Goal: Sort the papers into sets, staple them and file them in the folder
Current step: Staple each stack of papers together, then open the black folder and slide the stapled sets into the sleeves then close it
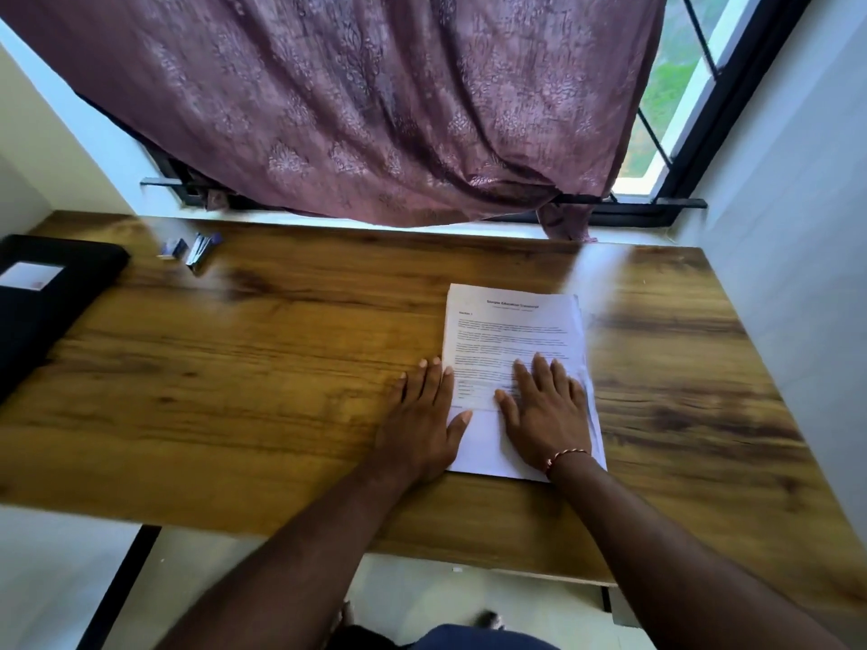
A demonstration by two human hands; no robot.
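One stack of white printed papers [511, 330], edges slightly uneven; one black folder [51, 293]; one stapler [201, 250]. My left grip [422, 415] and right grip [546, 410] press flat, fingers straight.

a home study corner: wooden desk [281, 368] under a window [694, 110] with a patterned curtain [352, 100].

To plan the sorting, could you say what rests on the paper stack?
The right hand lies flat on the paper stack, the left hand overlaps its edge; print beneath is hidden.
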